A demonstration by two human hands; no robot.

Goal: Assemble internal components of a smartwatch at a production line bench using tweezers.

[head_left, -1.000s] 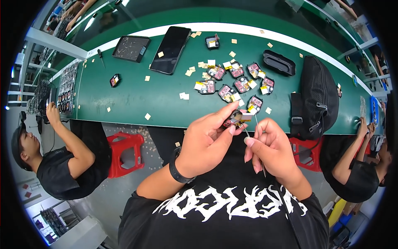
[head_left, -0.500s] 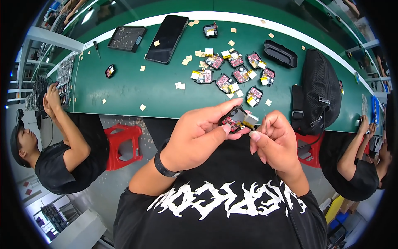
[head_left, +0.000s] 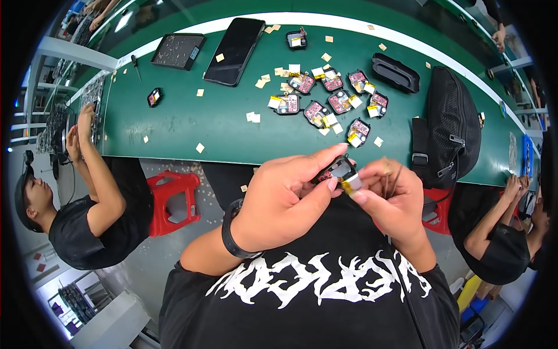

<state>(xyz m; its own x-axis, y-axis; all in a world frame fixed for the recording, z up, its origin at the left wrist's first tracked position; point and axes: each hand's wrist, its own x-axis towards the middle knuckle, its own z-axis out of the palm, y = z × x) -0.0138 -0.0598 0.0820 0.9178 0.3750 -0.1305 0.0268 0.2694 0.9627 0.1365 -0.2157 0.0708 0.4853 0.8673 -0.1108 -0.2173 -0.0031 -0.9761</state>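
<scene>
My left hand (head_left: 285,189) is closed around a small black watch case (head_left: 344,166) with a red circuit board inside, tilted toward my chest. A small silver battery (head_left: 352,182) with yellow tape sticks out on its right side. The thumb and forefinger of my right hand (head_left: 392,192) pinch this battery at its edge. Something thin and dark, smeared by motion, crosses the right fingers; its kind cannot be made out. On the green table (head_left: 192,125) beyond lie several similar open watch cases (head_left: 340,102) with red boards and taped batteries.
A black phone (head_left: 235,52) and a shallow black tray (head_left: 177,51) lie at the far left, near a screwdriver (head_left: 135,67). Far right are an oblong black case (head_left: 395,72) and a black bag (head_left: 450,128). Small beige squares are scattered about. Co-workers sit on both sides.
My right fingers have moved up and onto the battery, which stood free beside them before. The watch case has turned and tilted in my left hand.
</scene>
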